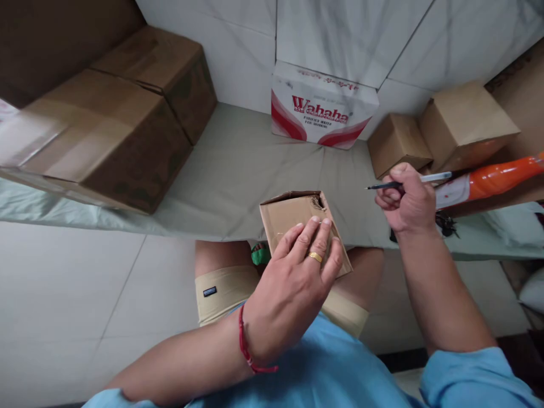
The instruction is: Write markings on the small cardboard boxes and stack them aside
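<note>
Brown cardboard makes up the small box (289, 214) before us, at the near edge of the pale green cloth (238, 150) and seen partly over our thighs (223, 256), with a ragged hole at its 1 o'clock corner. Our left hand (297, 273) reaches from 7 o'clock across the box's face, its fingers slightly apart and touching it; the thumb is hidden, so we cannot tell whether it clamps the box. We see a gold ring (315, 256) on that hand and a red bracelet (243, 337) at the wrist. Between 2 and 3 o'clock from the box, our right hand (408, 199) is closed round a pen (387, 185), apart from the cardboard, the dark tip pointing toward 9 o'clock. Just past that hand, we have an orange bottle (495, 180) slanting. At 12 o'clock a white and red Wahaha carton (323, 107) stands before the tiled wall (331, 34); brown boxes (467, 116) sit around 2 o'clock, large cartons (106, 130) at 10.
</note>
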{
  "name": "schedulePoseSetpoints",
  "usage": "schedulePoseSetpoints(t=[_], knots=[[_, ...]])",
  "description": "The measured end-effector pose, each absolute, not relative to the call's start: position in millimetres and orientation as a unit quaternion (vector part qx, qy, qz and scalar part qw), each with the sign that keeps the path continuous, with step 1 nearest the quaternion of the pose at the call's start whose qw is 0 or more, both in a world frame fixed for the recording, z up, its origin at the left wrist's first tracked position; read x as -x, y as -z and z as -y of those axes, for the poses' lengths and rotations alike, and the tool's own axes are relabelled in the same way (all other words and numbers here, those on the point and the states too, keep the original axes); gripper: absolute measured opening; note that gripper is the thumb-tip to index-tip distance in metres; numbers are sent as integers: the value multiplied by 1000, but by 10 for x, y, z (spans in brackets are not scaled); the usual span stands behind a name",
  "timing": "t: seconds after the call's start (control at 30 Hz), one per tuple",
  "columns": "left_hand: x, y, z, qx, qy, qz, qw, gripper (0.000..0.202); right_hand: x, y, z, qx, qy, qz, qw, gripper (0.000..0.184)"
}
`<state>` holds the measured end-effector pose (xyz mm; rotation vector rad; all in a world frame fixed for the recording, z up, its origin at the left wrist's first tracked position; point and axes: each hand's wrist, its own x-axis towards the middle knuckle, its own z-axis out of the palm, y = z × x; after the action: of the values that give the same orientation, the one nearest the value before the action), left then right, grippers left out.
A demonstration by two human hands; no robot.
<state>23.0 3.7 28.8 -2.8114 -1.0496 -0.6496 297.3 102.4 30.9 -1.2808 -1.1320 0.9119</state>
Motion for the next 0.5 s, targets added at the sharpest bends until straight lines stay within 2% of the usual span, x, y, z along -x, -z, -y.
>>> schedulePoseSetpoints(t=[0.07, 0.17, 0.37, 0.5], knots=[[-240, -298, -59, 914, 208, 346, 33, 42, -2660, -516, -892, 507, -454, 470, 562, 25], [-247, -304, -76, 913, 212, 347, 32, 44, -2266, -625, -726, 494, -481, 503, 521, 29], [-246, -292, -59, 912, 212, 349, 42, 48, -1987, -411, -697, 519, -420, 557, 493, 15], [-243, -293, -47, 912, 211, 349, 50, 47, -1970, -336, -744, 545, -399, 543, 498, 18]])
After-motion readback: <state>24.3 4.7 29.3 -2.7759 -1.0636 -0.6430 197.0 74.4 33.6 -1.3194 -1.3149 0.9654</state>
